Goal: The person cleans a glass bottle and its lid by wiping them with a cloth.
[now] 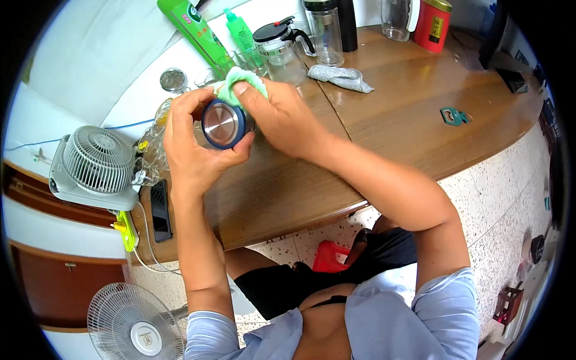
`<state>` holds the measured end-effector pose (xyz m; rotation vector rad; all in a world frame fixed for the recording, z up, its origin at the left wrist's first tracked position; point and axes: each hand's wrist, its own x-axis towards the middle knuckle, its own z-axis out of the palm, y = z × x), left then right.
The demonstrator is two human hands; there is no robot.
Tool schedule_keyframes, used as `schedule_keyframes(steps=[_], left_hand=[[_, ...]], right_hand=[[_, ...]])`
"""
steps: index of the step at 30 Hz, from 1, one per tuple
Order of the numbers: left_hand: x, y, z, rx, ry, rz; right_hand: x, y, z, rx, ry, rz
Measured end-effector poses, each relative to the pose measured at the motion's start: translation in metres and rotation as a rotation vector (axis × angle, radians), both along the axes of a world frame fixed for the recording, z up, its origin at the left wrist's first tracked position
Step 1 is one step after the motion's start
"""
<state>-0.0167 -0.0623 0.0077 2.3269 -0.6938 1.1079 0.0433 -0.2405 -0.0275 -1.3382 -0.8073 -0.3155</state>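
Observation:
My left hand [195, 135] is closed around a round metal vessel [223, 125] with a dark blue rim, its shiny circular end turned toward me. Whether this is a cup, a flask or a lid I cannot tell. A light green cloth [239, 84] is pinched in my right hand [279, 114], thumb on top, and it touches the upper edge of the vessel. The far side of the vessel is hidden. Both hands are above the left part of the wooden table [288, 186].
Behind my hands stand a green bottle [201, 36], a glass teapot [282, 54], a glass tumbler [326, 42] and a red tin [432, 27]. A grey cloth [341, 78] and a green bottle opener [456, 116] lie rightward. A small fan [99, 159] and phone [160, 210] are left.

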Motion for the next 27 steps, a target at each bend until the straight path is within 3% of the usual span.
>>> schedule_keyframes(steps=[2, 5, 8, 14, 20, 23, 27], left_hand=[[-0.002, 0.004, 0.001, 0.019, 0.031, -0.004], [0.001, 0.005, -0.002, -0.140, 0.022, -0.073], [0.000, 0.012, -0.003, -0.154, 0.073, -0.110], [0.003, 0.012, 0.000, -0.278, 0.145, -0.217], [0.003, 0.018, 0.005, -0.362, 0.277, -0.184], [0.003, 0.020, 0.008, -0.244, 0.231, -0.142], [-0.004, 0.021, 0.016, -0.052, 0.215, -0.129]], right_hand=[[-0.013, 0.008, 0.007, 0.153, -0.235, -0.012], [-0.009, 0.014, 0.001, 0.119, -0.424, -0.156], [0.003, 0.020, -0.010, 0.182, -0.399, -0.198], [0.042, 0.002, -0.037, -0.165, 0.172, -0.090], [0.071, 0.000, -0.057, -0.364, 0.304, -0.199], [0.062, 0.007, -0.057, -0.165, 0.274, -0.135], [0.018, 0.002, -0.011, 0.004, 0.121, 0.044]])
